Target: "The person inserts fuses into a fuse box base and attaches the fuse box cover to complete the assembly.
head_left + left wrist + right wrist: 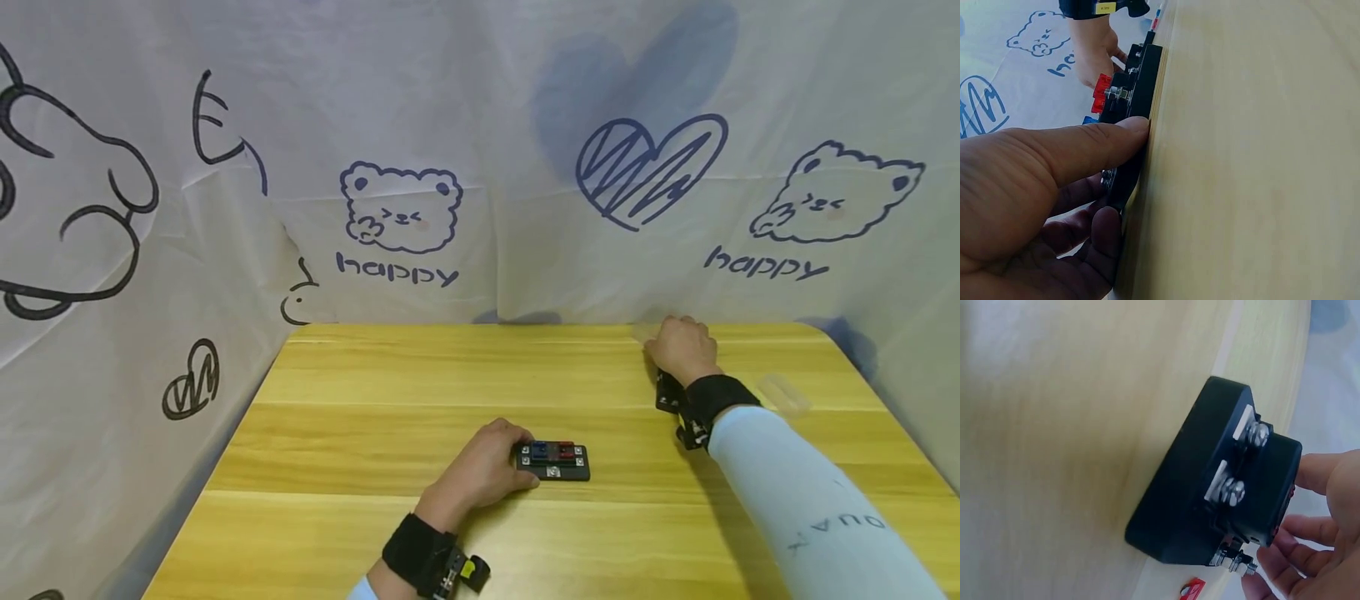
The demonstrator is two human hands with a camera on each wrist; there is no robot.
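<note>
A black fuse block (552, 461) with blue and red blade fuses and metal screw terminals lies on the table, front and centre. My left hand (487, 467) grips its left end; the thumb (1116, 140) presses along the near edge and the fingers are on the far side. Toward the back right, my right hand (684, 348) is over a second black fuse block (1191, 481) with screw terminals. Its thumb and curled fingers (1282, 565) are at the raised top of that block, where some red shows. Their exact contact is partly hidden.
Clear plastic covers lie at the right, one (783, 393) beside the right forearm and another (643, 332) by the table's back edge. A small red piece (1192, 589) shows beyond the second block. White drawn-on cloth (525, 125) hangs behind the wooden table (360, 417).
</note>
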